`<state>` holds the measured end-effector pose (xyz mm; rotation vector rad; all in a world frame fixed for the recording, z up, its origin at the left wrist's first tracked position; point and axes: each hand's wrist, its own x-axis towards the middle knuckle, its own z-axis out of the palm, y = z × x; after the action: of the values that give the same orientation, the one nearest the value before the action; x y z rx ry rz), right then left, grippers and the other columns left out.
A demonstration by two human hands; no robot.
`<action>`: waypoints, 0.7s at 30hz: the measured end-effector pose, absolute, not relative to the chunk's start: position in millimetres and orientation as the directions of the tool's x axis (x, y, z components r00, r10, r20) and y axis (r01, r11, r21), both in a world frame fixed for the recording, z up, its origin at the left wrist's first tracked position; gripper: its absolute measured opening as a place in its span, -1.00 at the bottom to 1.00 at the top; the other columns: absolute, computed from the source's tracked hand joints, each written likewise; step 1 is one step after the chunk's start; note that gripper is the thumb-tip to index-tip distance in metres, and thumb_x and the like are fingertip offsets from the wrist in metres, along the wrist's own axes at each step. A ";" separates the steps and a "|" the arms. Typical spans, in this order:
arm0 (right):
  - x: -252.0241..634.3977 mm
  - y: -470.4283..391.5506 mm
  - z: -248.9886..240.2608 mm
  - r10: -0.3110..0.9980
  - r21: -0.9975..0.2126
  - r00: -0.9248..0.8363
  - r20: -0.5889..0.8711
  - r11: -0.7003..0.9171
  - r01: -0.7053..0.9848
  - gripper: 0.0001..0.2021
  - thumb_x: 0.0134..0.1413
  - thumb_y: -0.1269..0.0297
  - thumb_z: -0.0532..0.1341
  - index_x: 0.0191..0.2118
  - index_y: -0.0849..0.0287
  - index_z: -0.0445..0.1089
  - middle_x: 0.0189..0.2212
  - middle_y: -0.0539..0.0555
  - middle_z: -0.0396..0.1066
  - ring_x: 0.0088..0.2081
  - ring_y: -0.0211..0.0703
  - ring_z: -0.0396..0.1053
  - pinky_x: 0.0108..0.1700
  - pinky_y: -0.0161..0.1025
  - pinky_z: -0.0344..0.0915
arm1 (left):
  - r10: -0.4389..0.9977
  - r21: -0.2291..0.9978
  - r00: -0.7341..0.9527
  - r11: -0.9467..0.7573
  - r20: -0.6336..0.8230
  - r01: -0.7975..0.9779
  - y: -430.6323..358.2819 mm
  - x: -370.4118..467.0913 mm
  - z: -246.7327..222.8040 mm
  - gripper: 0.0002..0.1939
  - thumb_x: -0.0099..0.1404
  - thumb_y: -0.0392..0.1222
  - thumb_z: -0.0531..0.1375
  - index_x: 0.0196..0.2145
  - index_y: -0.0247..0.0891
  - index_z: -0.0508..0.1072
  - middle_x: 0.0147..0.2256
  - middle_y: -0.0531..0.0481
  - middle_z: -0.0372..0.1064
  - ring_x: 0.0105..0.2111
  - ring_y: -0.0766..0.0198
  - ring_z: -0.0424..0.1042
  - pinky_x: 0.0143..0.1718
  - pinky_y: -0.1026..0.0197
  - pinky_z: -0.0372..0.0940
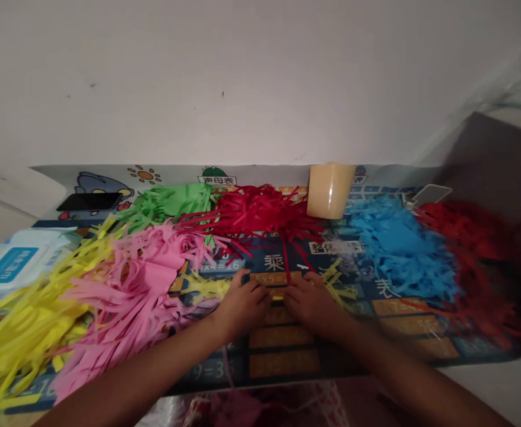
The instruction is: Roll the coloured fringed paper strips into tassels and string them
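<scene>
We see a yellow fringe [33,320], a pink fringe [153,273], a green fringe [184,200], a crimson fringe [260,207] and a sky-blue fringe [394,237]; our mat [282,338] is navy with orange blocks and white sums, our cup [329,193] plain cream-yellow, our wipes pack [49,243] white with a blue label [9,265].

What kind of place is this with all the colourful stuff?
Maybe a craft corner at home: bunches of bright strips lie over a mat printed with times tables, and a phone lies nearby.
</scene>
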<state>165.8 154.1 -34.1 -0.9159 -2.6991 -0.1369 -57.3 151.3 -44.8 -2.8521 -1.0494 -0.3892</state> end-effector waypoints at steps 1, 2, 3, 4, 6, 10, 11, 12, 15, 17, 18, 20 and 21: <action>164.1 154.5 -32.9 0.596 0.003 -0.742 0.309 0.779 0.627 -0.88 0.22 0.43 0.19 -0.36 0.16 0.42 -0.42 -0.01 0.46 -0.24 -0.12 0.29 -0.11 -0.07 0.04 | 0.617 0.003 0.739 -0.768 0.272 0.640 153.6 -55.3 -42.7 -0.90 0.28 -0.31 0.21 -0.24 -0.17 0.48 -0.38 0.05 0.45 -0.29 0.17 0.37 0.08 -0.21 0.01; 162.9 153.6 -29.3 0.615 0.001 -0.719 0.324 0.760 0.650 -0.87 0.20 0.41 0.21 -0.39 0.15 0.42 -0.44 -0.01 0.46 -0.26 -0.13 0.29 -0.13 -0.08 0.04 | 0.605 -0.009 0.744 -0.774 0.283 0.633 155.0 -54.9 -38.9 -0.90 0.27 -0.31 0.22 -0.24 -0.18 0.48 -0.38 0.04 0.45 -0.30 0.18 0.38 0.08 -0.20 0.03; 162.3 150.9 -22.9 0.636 -0.020 -0.691 0.343 0.741 0.671 -0.87 0.18 0.38 0.22 -0.40 0.14 0.43 -0.44 -0.02 0.46 -0.26 -0.13 0.30 -0.15 -0.08 0.03 | 0.592 -0.018 0.746 -0.780 0.305 0.626 155.0 -56.0 -33.1 -0.89 0.26 -0.31 0.23 -0.23 -0.20 0.48 -0.37 0.03 0.46 -0.31 0.18 0.39 0.09 -0.19 0.04; 162.1 146.3 -14.0 0.664 -0.076 -0.653 0.364 0.720 0.690 -0.89 0.17 0.35 0.24 -0.39 0.12 0.44 -0.42 -0.02 0.48 -0.25 -0.13 0.31 -0.15 -0.09 0.03 | 0.575 -0.019 0.745 -0.787 0.338 0.616 153.0 -58.6 -25.4 -0.88 0.27 -0.31 0.22 -0.21 -0.21 0.48 -0.35 0.02 0.48 -0.31 0.18 0.40 0.11 -0.18 0.03; 162.5 132.5 9.2 0.745 -0.283 -0.535 0.398 0.655 0.701 -0.91 0.18 0.28 0.24 -0.33 0.05 0.49 -0.33 -0.01 0.51 -0.21 -0.13 0.32 -0.14 -0.10 0.04 | 0.530 0.002 0.733 -0.811 0.427 0.585 143.4 -65.9 -4.8 -0.82 0.33 -0.32 0.15 -0.13 -0.22 0.46 -0.28 0.02 0.52 -0.28 0.21 0.43 0.18 -0.16 -0.02; 160.3 109.1 45.7 0.913 -0.859 -0.390 0.121 0.293 0.420 -0.67 0.25 0.03 0.11 -0.35 0.07 0.54 -0.36 0.03 0.49 -0.31 -0.16 0.34 -0.24 -0.18 0.13 | 0.418 0.006 0.734 -0.871 0.535 0.492 116.5 -72.8 42.2 -0.67 0.38 -0.39 -0.01 -0.03 -0.20 0.44 -0.18 0.03 0.55 -0.19 0.24 0.46 0.28 -0.07 -0.16; 158.3 106.8 47.6 0.908 -0.953 -0.418 -0.037 0.094 0.288 -0.61 0.20 -0.05 0.13 -0.39 0.13 0.53 -0.44 0.02 0.45 -0.40 -0.20 0.31 -0.32 -0.23 0.13 | 0.398 -0.005 0.738 -0.879 0.544 0.478 111.7 -71.2 51.1 -0.67 0.39 -0.39 -0.03 -0.04 -0.20 0.45 -0.19 0.03 0.56 -0.19 0.24 0.47 0.29 -0.05 -0.18; 155.7 105.6 46.5 0.871 -0.979 -0.454 -0.186 -0.125 0.161 -0.59 0.10 -0.11 0.19 -0.43 0.17 0.51 -0.51 0.00 0.41 -0.47 -0.24 0.27 -0.39 -0.27 0.11 | 0.386 -0.011 0.737 -0.882 0.555 0.470 108.1 -68.5 57.8 -0.67 0.40 -0.38 -0.05 -0.07 -0.21 0.45 -0.20 0.04 0.56 -0.20 0.25 0.48 0.30 -0.03 -0.19; 145.1 103.0 32.8 0.786 -0.856 -0.463 -0.409 -0.507 -0.104 -0.59 -0.27 -0.08 0.41 -0.48 0.23 0.49 -0.58 -0.05 0.35 -0.57 -0.35 0.16 -0.47 -0.35 0.06 | 0.373 -0.019 0.705 -0.877 0.604 0.480 103.1 -60.4 64.8 -0.66 0.44 -0.35 -0.09 -0.13 -0.22 0.46 -0.25 0.09 0.58 -0.26 0.31 0.49 0.31 0.06 -0.15; 137.5 98.1 23.6 0.816 -0.836 -0.415 -0.401 -0.512 -0.198 -0.64 -0.37 0.03 0.47 -0.53 0.23 0.48 -0.58 -0.04 0.37 -0.56 -0.37 0.17 -0.47 -0.37 0.06 | 0.368 0.002 0.662 -0.875 0.652 0.484 101.5 -57.7 61.1 -0.67 0.44 -0.36 -0.09 -0.13 -0.24 0.46 -0.26 0.08 0.58 -0.28 0.34 0.49 0.22 0.14 0.06; 134.0 94.4 20.3 0.840 -0.837 -0.390 -0.377 -0.490 -0.245 -0.66 -0.38 0.06 0.48 -0.56 0.22 0.47 -0.60 -0.04 0.36 -0.57 -0.37 0.17 -0.47 -0.38 0.07 | 0.387 0.049 0.627 -0.872 0.676 0.486 100.3 -56.9 57.8 -0.70 0.44 -0.35 -0.06 -0.14 -0.25 0.47 -0.27 0.07 0.58 -0.30 0.36 0.49 0.11 0.20 0.20; 127.8 85.9 16.0 0.892 -0.837 -0.308 -0.330 -0.428 -0.342 -0.70 -0.35 0.11 0.47 -0.59 0.21 0.45 -0.60 -0.04 0.35 -0.55 -0.34 0.19 -0.47 -0.38 0.10 | 0.485 0.217 0.522 -0.843 0.702 0.492 96.7 -54.6 50.2 -0.79 0.43 -0.29 0.04 -0.19 -0.23 0.48 -0.31 0.04 0.57 -0.33 0.36 0.50 -0.16 0.29 0.35; 125.1 81.9 14.4 0.921 -0.845 -0.246 -0.302 -0.378 -0.377 -0.71 -0.33 0.12 0.47 -0.60 0.20 0.44 -0.59 -0.04 0.35 -0.54 -0.33 0.21 -0.46 -0.38 0.13 | 0.548 0.310 0.458 -0.811 0.700 0.497 94.4 -52.5 46.4 -0.83 0.41 -0.25 0.09 -0.22 -0.22 0.49 -0.33 0.03 0.56 -0.35 0.36 0.49 -0.25 0.30 0.36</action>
<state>125.1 81.9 14.4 -1.0277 -0.8078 1.7750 -52.5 94.4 46.4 -2.7337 -0.9803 -1.3494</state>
